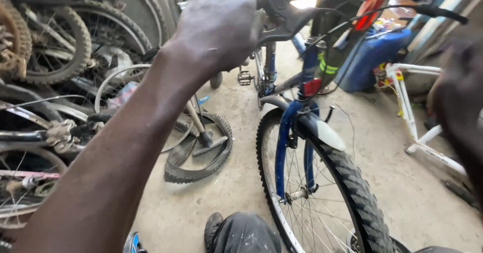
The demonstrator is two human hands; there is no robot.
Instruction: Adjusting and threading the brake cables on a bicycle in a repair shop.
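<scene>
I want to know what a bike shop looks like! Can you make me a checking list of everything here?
Surface: dusty concrete floor.
Job's things: blue bicycle standing upright, knobbly front wheel with a white mudguard.
Clutter: loose tyre flat on the floor; heap of old wheels; white frame; blue container.
Hands: left hand at the left handlebar grip; right hand blurred, grasp cannot be told.
Cables: thin brake cable looping off the handlebar.
Surroundings: person's dark shoe and knee at the bottom.
</scene>
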